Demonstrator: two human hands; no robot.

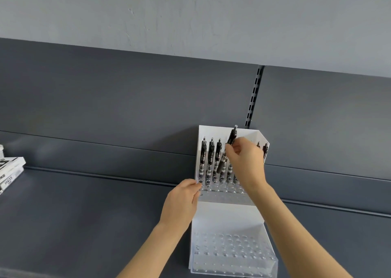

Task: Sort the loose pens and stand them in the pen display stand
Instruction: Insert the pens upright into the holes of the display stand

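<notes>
Right hand pinches a black pen, tilted over the stand's back row; left hand grips its left edge. Straighten the pen first, then drop it into a free hole.

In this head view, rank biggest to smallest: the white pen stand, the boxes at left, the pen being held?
1. pen stand
2. boxes, partly cut off by the picture edge
3. held pen
</notes>
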